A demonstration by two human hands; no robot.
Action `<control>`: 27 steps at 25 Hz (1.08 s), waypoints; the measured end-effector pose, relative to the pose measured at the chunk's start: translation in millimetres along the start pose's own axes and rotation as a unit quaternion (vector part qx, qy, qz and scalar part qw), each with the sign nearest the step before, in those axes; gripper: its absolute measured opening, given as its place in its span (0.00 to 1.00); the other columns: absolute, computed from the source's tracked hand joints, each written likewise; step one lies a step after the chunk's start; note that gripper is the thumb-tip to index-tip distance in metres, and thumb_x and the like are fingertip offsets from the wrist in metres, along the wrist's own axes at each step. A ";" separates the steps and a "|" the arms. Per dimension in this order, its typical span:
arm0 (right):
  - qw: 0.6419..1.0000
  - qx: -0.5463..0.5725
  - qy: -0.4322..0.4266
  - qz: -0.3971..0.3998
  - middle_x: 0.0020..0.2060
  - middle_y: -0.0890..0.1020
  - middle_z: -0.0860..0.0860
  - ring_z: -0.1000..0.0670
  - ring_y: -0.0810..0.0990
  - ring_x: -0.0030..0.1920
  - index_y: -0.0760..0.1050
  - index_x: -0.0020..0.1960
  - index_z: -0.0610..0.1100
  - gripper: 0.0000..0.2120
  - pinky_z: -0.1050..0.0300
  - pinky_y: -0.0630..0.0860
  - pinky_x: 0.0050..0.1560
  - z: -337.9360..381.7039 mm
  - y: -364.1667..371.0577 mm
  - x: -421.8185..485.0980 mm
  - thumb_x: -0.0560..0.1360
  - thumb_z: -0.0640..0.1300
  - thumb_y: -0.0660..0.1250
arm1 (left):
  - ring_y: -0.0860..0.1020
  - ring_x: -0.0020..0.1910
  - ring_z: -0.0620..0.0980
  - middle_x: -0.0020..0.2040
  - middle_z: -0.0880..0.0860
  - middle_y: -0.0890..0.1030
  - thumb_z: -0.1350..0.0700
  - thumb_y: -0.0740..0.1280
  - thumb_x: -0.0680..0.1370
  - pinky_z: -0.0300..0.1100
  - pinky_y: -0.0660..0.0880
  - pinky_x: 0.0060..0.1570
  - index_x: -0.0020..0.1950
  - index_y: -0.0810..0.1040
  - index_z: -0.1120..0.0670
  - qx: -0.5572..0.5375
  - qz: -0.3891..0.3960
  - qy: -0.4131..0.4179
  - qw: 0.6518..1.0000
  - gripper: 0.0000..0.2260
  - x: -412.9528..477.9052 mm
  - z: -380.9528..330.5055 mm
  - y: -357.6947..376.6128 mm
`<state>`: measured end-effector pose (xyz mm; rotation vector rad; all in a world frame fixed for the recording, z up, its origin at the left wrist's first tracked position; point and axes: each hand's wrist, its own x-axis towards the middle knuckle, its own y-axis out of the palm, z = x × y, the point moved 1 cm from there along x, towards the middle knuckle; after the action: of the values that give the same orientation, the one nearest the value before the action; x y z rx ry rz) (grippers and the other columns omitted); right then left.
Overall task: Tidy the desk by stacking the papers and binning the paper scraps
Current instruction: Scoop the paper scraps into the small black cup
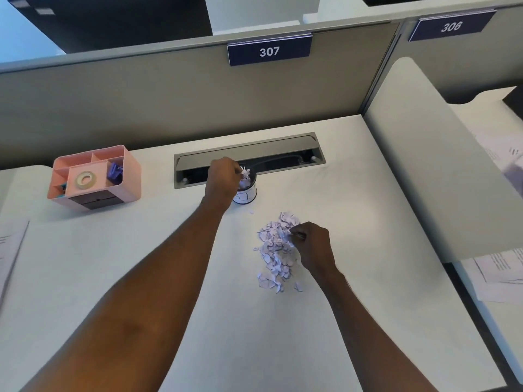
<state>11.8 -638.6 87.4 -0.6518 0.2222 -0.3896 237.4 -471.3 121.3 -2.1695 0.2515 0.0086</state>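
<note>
Nearest on the white desk (141,250), the right hand (314,247) rests at the right edge of the scrap pile (276,250), fingertips pinched tight on a few torn pieces. Just beyond, the left hand (223,179) hangs over the small bin (247,195), fingers curled round a wad of scraps (245,173) at its mouth. The bin is already heaped with paper. A printed sheet (11,250) lies at the desk's left edge. Farther back sit a pink organiser (127,176) and the open cable tray (249,148).
</note>
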 end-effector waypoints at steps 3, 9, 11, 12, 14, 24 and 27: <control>1.000 -0.003 0.001 -0.007 0.45 0.87 0.43 0.50 0.82 0.44 0.85 0.48 0.36 0.05 0.75 0.68 0.42 -7.5 -0.7 -3.2 0.73 0.35 0.74 | 0.84 0.41 0.56 0.47 0.60 0.86 0.59 0.79 0.76 0.46 0.83 0.49 0.52 0.87 0.63 0.115 0.110 -0.013 0.987 0.10 18.7 -12.7 3.5; 1.000 -0.004 0.007 0.007 0.45 0.87 0.43 0.49 0.83 0.45 0.85 0.48 0.36 0.04 0.76 0.67 0.42 -10.9 1.9 -2.2 0.73 0.35 0.74 | 0.82 0.54 0.62 0.60 0.63 0.82 0.63 0.74 0.79 0.48 0.78 0.52 0.66 0.80 0.62 0.206 0.167 0.037 0.963 0.16 20.1 -26.6 4.1; 1.000 -0.002 -0.004 0.010 0.46 0.86 0.41 0.47 0.83 0.45 0.85 0.49 0.35 0.05 0.67 0.71 0.44 -2.7 1.3 -0.6 0.74 0.34 0.74 | 0.83 0.56 0.62 0.60 0.63 0.82 0.64 0.74 0.78 0.49 0.79 0.54 0.66 0.80 0.62 0.207 0.165 0.044 0.963 0.16 19.8 -28.3 -2.2; 1.000 -0.004 -0.013 0.010 0.46 0.86 0.41 0.46 0.84 0.45 0.85 0.49 0.34 0.05 0.64 0.71 0.45 3.7 -0.2 1.1 0.74 0.34 0.74 | 0.83 0.55 0.62 0.60 0.62 0.82 0.65 0.75 0.77 0.49 0.79 0.55 0.65 0.82 0.62 0.204 0.159 0.047 0.965 0.16 20.6 -28.0 -5.9; 0.999 -0.010 -0.039 0.006 0.44 0.86 0.40 0.44 0.84 0.44 0.85 0.47 0.34 0.04 0.61 0.73 0.45 19.9 -2.8 7.7 0.73 0.33 0.73 | 0.83 0.54 0.62 0.58 0.62 0.84 0.67 0.74 0.76 0.51 0.82 0.57 0.61 0.84 0.62 0.188 0.144 0.050 0.970 0.13 21.4 -24.1 -13.0; 0.978 -0.137 -0.138 0.077 0.40 0.85 0.41 0.43 0.82 0.40 0.85 0.47 0.35 0.05 0.54 0.79 0.42 132.1 29.3 102.2 0.76 0.35 0.70 | 0.79 0.60 0.60 0.61 0.61 0.83 0.67 0.67 0.81 0.53 0.78 0.59 0.62 0.83 0.62 -0.014 -0.105 0.074 0.992 0.11 -97.9 49.4 -1.1; 0.959 -0.219 -0.127 0.124 0.47 0.86 0.37 0.39 0.84 0.45 0.85 0.51 0.36 0.07 0.53 0.79 0.47 151.0 48.5 128.8 0.76 0.35 0.69 | 0.76 0.70 0.60 0.70 0.59 0.79 0.67 0.68 0.79 0.55 0.77 0.68 0.71 0.79 0.59 -0.002 -0.119 0.057 0.991 0.19 -138.9 81.4 27.2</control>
<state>190.4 -575.1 163.8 -1.0890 0.1423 -0.0077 103.6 -395.6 66.2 -2.1947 0.0559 -0.2502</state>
